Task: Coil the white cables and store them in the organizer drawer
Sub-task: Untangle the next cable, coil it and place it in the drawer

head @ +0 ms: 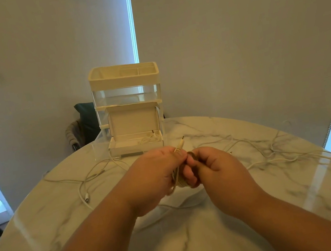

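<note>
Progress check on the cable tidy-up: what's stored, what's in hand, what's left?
Done: one coiled cable lies in the open white box in the pulled-out drawer of the organizer. In hand: left hand and right hand grip a second cable, mostly wound, plug end sticking up. Left: loose cables sprawl across the table on both sides.

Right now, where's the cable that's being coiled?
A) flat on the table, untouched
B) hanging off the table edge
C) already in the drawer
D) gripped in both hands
D: the left hand and right hand both grip the coiled cable, with its plug end poking up between them.
</note>
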### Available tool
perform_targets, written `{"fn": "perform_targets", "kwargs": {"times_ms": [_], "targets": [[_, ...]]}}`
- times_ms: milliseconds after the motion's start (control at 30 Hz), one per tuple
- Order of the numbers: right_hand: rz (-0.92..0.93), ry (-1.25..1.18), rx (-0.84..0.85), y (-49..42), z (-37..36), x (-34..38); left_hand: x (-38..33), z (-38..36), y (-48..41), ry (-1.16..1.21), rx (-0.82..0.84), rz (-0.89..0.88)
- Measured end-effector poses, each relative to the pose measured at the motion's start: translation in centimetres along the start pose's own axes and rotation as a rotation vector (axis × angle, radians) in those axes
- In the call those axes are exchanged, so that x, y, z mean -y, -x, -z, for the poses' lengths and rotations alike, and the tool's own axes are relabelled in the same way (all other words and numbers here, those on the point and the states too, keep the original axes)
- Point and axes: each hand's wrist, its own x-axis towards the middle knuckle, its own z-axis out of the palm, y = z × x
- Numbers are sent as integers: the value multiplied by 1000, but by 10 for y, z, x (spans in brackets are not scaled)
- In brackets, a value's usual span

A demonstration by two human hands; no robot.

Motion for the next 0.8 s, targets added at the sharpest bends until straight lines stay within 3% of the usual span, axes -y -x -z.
{"fn": "perform_targets", "kwargs": {"times_ms": [67,100,200,300,467,533,633,800], "targets": [[-7,78,-31,0,-1,-3,0,-2,0,-221,-93,-43],[-18,85,-46,0,-1,-5,1,-6,0,-216,-130,-39],[-51,82,-75,0,-2,-6,9,-21,-5,116,-180,31],[-51,136,14,0,1,-6,18,-25,-15,441,-205,30],[-28,273,44,-1,1,-3,15,-24,-17,678,-123,100],[-52,291,16,-1,1,-5,14,-27,-16,653,-121,122],[-39,337,30,-3,-1,-5,16,-30,-18,483,-245,97],[-64,224,11,-4,-2,-10,22,-31,-20,386,-337,85]]}}
